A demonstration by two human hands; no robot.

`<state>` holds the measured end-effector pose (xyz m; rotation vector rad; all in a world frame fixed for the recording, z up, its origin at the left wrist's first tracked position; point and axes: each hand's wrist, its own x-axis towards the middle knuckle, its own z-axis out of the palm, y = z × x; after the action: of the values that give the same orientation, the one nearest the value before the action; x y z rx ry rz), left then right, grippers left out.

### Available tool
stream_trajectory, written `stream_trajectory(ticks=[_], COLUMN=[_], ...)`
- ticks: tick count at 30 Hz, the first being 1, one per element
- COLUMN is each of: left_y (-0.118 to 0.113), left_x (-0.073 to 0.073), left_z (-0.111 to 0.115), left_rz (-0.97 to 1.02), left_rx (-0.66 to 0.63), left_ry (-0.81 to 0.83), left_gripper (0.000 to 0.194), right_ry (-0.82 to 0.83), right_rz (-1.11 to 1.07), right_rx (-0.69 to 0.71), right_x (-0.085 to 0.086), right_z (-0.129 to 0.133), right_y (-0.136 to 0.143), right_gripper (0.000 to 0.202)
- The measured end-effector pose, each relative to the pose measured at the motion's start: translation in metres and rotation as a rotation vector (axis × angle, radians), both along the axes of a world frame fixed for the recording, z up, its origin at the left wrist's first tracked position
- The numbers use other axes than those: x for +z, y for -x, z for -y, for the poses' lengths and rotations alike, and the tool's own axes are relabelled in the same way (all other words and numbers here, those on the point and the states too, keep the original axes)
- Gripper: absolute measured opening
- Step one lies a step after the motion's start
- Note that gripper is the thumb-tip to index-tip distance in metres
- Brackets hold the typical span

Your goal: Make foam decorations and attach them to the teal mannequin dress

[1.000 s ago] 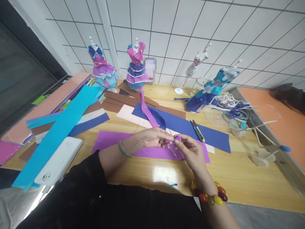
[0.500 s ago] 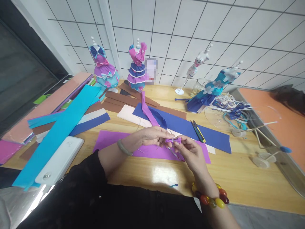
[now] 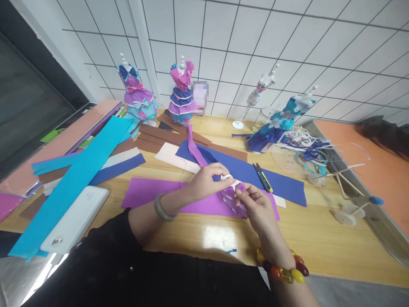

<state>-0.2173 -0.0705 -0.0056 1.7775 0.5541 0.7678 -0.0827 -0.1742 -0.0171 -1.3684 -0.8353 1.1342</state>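
A small pleated purple paper bow (image 3: 240, 186) is held above the table. My right hand (image 3: 255, 204) pinches its right side between thumb and fingers. A narrow white strip (image 3: 226, 176) curls up at the bow's middle, and my left hand (image 3: 206, 184) grips it between thumb and fingertips. Whether the strip goes fully round the bow is hidden by the fingers. Thin pale ribbon (image 3: 230, 205) hangs in loops below the hands, over a flat purple paper sheet (image 3: 147, 194).
Yellow-and-black snips (image 3: 263, 178) lie on a blue paper strip (image 3: 284, 183) to the right. Small dress forms in paper dresses (image 3: 182, 96) stand along the wall beside a bare form (image 3: 262, 87). Turquoise strips (image 3: 73, 170) and a white power bank (image 3: 76, 219) lie left.
My left hand has shifted slightly left and its fingers have lifted; the white strip now stands up in a curl above the bow. My right hand keeps its pinch.
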Motion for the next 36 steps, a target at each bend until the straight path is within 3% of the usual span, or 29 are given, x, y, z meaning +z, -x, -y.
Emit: stream_trajectory(ticks=[3,7,10,17,30,36], left_y=[0.003,0.007,0.008,0.004,0.005,0.004], left_x=[0.006,0.011,0.012,0.004,0.003,0.001], left_z=[0.006,0.009,0.008,0.003,-0.001,0.004], left_rz=[-0.042,-0.109,-0.161,-0.141,-0.187,-0.203], left_rx=[0.022,-0.159,-0.267,-0.078,-0.139,-0.048], left_ry=[-0.347,-0.574,-0.552,-0.595,-0.543,-0.609], left_gripper=[0.018,0.015,0.016,0.023,0.022,0.025], right_ry=[-0.011,-0.040,-0.056,-0.071,-0.066,-0.072], right_rz=[-0.027,-0.080,-0.093,-0.053,0.009,0.005], right_rx=[-0.042,-0.081,-0.098,-0.078,-0.054,-0.055], right_x=[0.000,-0.003,-0.005,-0.002,0.000,0.000], right_z=[-0.002,-0.003,-0.002,0.000,-0.002,-0.003], right_y=[0.001,-0.001,-0.002,-0.001,0.002,0.003], right_gripper=[0.016,0.017,0.019,0.016,0.018,0.021])
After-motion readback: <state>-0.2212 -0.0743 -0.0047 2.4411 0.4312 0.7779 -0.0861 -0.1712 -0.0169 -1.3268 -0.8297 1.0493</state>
